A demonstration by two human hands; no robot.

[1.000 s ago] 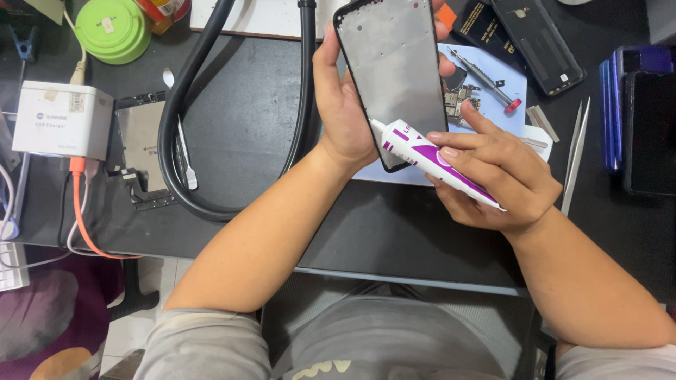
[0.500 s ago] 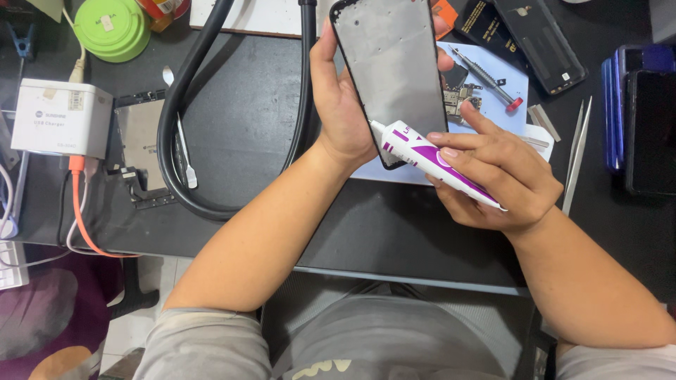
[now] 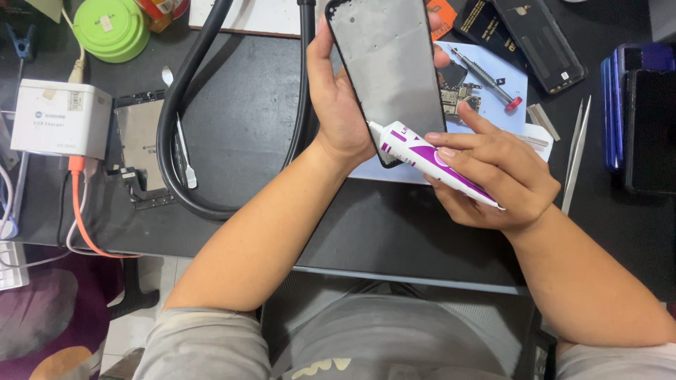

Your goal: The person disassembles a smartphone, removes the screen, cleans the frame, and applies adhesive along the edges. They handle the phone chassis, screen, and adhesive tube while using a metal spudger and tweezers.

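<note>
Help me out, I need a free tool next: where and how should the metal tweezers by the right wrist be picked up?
Pinch the tweezers across their joined lower end, coming from above. They lie flat on the table, tips pointing away; that end is nearest the right hand.

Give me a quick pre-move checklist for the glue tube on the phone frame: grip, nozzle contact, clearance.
1. Left hand grips the phone frame along its edge, tilted up off the desk: ok.
2. Right hand holds the white and purple glue tube with fingers wrapped round its body: ok.
3. Nozzle tip meets the frame's lower left edge: ok.
4. Glue already coming out at the tip: cannot tell, too small.
5. Bead along the frame's rim: cannot tell.
6. Clearance under the frame: not ok; circuit board parts and a screwdriver lie on the blue mat just behind it.
</note>
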